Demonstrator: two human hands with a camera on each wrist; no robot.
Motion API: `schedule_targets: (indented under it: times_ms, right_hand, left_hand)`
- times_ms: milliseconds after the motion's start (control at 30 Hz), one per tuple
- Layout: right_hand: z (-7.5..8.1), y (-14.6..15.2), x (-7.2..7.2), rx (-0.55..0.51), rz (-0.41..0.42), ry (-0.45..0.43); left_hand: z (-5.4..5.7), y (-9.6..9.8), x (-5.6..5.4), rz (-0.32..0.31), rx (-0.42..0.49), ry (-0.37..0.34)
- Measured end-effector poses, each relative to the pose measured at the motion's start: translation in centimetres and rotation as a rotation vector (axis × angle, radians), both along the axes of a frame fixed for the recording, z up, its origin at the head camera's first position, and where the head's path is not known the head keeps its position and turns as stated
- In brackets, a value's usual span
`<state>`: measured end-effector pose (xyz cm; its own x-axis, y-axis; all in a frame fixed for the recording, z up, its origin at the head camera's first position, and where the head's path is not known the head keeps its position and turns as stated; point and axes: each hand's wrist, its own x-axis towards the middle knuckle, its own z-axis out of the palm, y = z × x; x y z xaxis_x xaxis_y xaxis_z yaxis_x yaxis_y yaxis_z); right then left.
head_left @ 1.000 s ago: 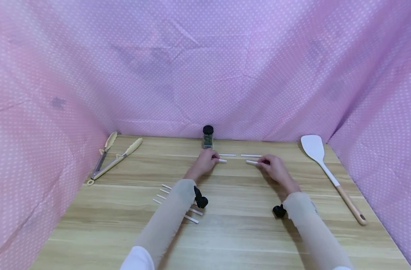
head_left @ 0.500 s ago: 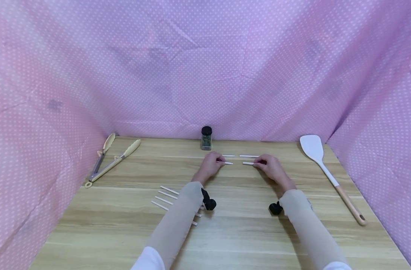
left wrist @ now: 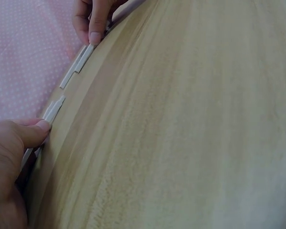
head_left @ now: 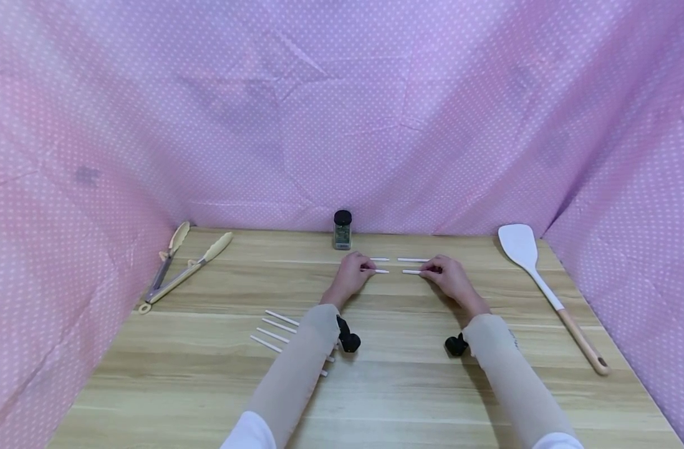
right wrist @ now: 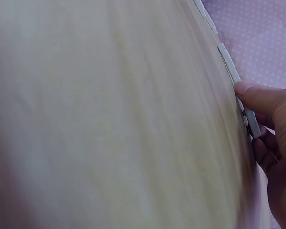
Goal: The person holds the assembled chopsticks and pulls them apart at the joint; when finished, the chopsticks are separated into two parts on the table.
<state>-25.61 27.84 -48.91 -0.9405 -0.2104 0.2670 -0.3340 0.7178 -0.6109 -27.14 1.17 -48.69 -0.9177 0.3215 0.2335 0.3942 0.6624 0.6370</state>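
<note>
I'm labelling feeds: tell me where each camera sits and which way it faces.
Head: on the head, facing forward and down over the table; left grip, right grip and both forearms show.
Left wrist: worn there, facing the left grip and white sticks; right grip partly shows.
Right wrist: worn there, facing the right grip pinching a stick.
Shared: head and left wrist show both grips.

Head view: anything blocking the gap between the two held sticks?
Nothing visible. Only table shows between the left stick, in the left hand, and the right stick, in the right hand; two back sticks lie outside that gap.
</note>
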Motion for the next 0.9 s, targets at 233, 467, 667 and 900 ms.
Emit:
schedule_targets:
  times_ms: [233,467,667,900]
  right_hand:
    - [-0.03,-0.14,-0.01,-0.007,0.001,-0.008]
    - [-0.02,-0.38,-0.06,-0.005,-0.006,0.0]
    - [0.0,-0.52,-0.08,-0.019,-0.004,-0.004]
    - [-0.13,-0.57,-0.21,0.0,-0.031,-0.032]
  left_hand:
    - [-0.12,0.23,-0.11,0.011,0.005,-0.022]
    - [-0.22,0.19,-0.11,0.022,-0.009,0.006]
    - [-0.19,0.21,-0.02,0.046,-0.03,0.021]
    - [-0.24,0.22,0.03,0.039,-0.02,0.015]
